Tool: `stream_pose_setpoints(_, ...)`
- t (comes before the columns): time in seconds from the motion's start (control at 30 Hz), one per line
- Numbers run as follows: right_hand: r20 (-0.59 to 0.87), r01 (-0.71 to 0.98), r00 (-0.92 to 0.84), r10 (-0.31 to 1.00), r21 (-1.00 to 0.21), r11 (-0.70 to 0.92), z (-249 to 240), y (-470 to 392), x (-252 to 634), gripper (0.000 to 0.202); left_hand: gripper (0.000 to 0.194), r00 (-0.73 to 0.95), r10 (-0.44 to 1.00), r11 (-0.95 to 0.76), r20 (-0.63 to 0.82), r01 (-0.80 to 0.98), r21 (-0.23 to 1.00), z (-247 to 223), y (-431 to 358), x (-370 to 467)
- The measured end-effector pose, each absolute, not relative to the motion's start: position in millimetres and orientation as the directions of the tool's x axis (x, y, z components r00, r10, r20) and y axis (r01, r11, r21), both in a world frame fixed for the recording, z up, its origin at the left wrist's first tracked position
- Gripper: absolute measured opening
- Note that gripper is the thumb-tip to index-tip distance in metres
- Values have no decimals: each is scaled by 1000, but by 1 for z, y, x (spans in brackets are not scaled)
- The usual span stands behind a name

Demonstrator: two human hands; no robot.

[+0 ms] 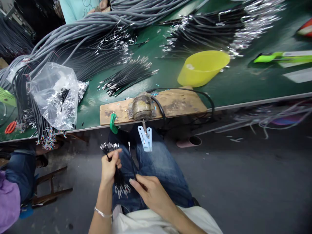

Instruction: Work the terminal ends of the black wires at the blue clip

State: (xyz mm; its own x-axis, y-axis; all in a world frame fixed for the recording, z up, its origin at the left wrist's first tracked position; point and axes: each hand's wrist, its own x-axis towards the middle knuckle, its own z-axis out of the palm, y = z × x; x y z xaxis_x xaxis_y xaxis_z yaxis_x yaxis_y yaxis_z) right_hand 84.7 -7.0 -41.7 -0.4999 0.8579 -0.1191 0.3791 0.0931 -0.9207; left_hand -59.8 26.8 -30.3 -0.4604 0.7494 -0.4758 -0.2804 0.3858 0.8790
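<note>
Both hands [110, 167] closed around apparent wires [119, 179]

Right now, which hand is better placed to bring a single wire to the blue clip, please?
Probably the right hand: it holds one black wire whose tip shows near the blue clip, while the left hand grips a bundle.

Two hands: one left hand [110, 166] and one right hand [154, 193]. One bundle of thin black silver-tipped wires [120, 178], too dense to count, and one single black wire [132, 161]. One green bench [168, 73], one worn wooden board [182, 101], one cylindrical grimy metal motor [142, 107], one pale-blue plastic clip [146, 140], one green plastic hook-shaped piece [112, 123], one translucent yellow round container [204, 69], one clear plastic bag [52, 87], one pink hollow tube [185, 143]. The thick grey cables [97, 22] overlap beyond counting.
</note>
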Motion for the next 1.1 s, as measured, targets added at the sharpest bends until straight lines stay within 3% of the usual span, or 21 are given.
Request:
stream_pose_setpoints(0.13,-62,458,-552,832,-856,240,-42,-1,78,36,39,-419,806,387,-419,-162,908,-24,15,-42)
stream_pose_setpoints(0.27,-146,426,-620,771,-888,175,-39,-3,79,38,29,-407,831,383,-380,-79,921,-21,14,-35)
stream_pose_setpoints(0.37,-129,337,-620,774,-935,114,-35,4,88,40,26,-372,847,390,-379,-46,919,-20,14,-35)
stream_pose_setpoints(0.53,85,226,-232,969,-964,139,-25,37,103,33,31,-269,880,397,-393,-39,917,-16,9,-29)
stream_pose_setpoints(0.67,137,116,-230,964,-979,166,-17,55,103,22,36,-266,884,393,-385,-26,919,-14,8,-24)
stream_pose_setpoints(0.9,396,213,9,918,-898,385,-17,44,88,25,24,-335,860,381,-386,-82,921,-13,5,-12)
stream_pose_setpoints(1.0,277,69,75,958,-960,272,-18,40,85,21,29,-339,861,368,-379,-98,925,-10,6,-5)
stream_pose_setpoints(1.1,54,-156,-17,998,-987,50,-21,41,89,20,29,-357,872,341,-334,-46,939,-8,8,-5)
